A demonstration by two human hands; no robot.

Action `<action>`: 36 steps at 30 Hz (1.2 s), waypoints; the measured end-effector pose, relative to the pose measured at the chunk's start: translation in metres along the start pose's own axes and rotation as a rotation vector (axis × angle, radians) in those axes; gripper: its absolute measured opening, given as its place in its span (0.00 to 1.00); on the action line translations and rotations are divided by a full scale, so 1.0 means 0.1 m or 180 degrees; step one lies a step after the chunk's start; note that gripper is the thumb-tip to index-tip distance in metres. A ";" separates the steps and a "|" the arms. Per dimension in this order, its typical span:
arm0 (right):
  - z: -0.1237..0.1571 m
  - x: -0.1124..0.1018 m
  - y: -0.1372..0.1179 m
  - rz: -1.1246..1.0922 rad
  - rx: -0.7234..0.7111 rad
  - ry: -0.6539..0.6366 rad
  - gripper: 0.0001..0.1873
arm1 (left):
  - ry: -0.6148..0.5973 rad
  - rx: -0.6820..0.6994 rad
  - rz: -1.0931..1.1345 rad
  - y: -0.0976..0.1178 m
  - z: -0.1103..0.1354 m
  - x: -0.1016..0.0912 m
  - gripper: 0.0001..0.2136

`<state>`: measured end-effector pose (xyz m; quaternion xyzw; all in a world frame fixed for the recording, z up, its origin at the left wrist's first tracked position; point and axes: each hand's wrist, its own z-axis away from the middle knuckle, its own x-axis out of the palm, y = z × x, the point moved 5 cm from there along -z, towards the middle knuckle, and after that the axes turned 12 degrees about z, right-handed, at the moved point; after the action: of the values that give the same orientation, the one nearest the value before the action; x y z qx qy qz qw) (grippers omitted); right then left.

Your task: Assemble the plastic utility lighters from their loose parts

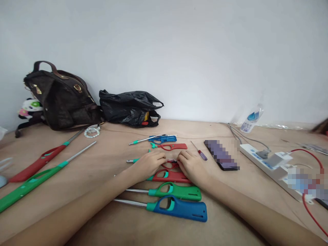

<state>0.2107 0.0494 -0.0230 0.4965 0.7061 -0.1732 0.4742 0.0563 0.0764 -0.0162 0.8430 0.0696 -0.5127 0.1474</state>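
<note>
A red long-reach lighter (171, 164) lies between my hands, with inner parts showing at its handle. My left hand (150, 164) is closed on its left side, fingers bent down onto it. From the other end, my right hand (191, 166) grips the handle, its fingertips partly hidden. Just below my hands are another red lighter (171, 176), a green lighter (179, 192) and a blue lighter (179, 209), side by side. Beyond them lie an opened blue lighter (164, 138) and a red lighter handle piece (175, 147). A purple-handled screwdriver (202, 155) rests right of my right hand.
At left lie a red lighter (41, 165) and a green lighter (33, 182). Against the wall sit a dark backpack (66, 99), a black plastic bag (128, 107) and a beaded bracelet (92, 132). To the right are a phone (221, 155), a power strip (269, 169) and a bottle (252, 119).
</note>
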 end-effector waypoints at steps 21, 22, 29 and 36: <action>-0.01 -0.03 0.01 -0.0215 -0.0055 -0.0046 0.09 | -0.0373 -0.0065 -0.0052 0.03 -0.01 0.03 0.10; -0.01 -0.03 0.01 -0.0242 -0.0057 -0.0007 0.09 | -0.0335 -0.0015 -0.0035 0.03 -0.01 0.03 0.10; 0.02 -0.01 0.03 -0.0466 -0.0094 0.0140 0.08 | -0.0281 0.0042 -0.0117 -0.04 0.01 0.10 0.12; 0.01 0.01 0.04 -0.0482 -0.0060 0.0067 0.09 | -0.0294 0.0184 -0.0455 -0.01 0.01 0.12 0.14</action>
<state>0.2144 0.0510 -0.0237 0.4389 0.7482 -0.1967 0.4570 0.0606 0.0763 -0.0277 0.8152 0.1078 -0.5620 0.0891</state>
